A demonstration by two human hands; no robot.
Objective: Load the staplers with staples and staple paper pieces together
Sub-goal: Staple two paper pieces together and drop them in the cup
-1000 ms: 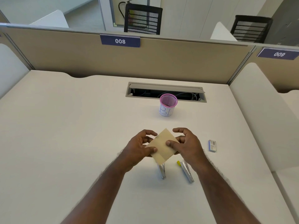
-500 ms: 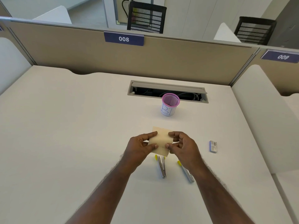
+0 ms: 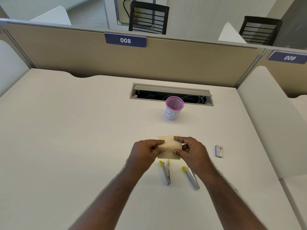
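Because the paper (image 3: pixel 169 146) is thin, light and floppy, I judge it will bend or slide apart if I take it by the middle, so I would pinch it at its side edges. It sits low over the desk (image 3: pixel 66 146), just beyond the two staplers (image 3: pixel 166 172), which lie side by side, not touching. My left hand (image 3: pixel 146 151) grips the left edge, thumb on top and fingers curled under. My right hand (image 3: pixel 191 150) grips the right edge the same way, fingers arched over the far corner. Both forearms reach forward, wrists nearly level. The staple box (image 3: pixel 219 151) lies well to the right, and the pink cup (image 3: pixel 173 108) stands farther back.
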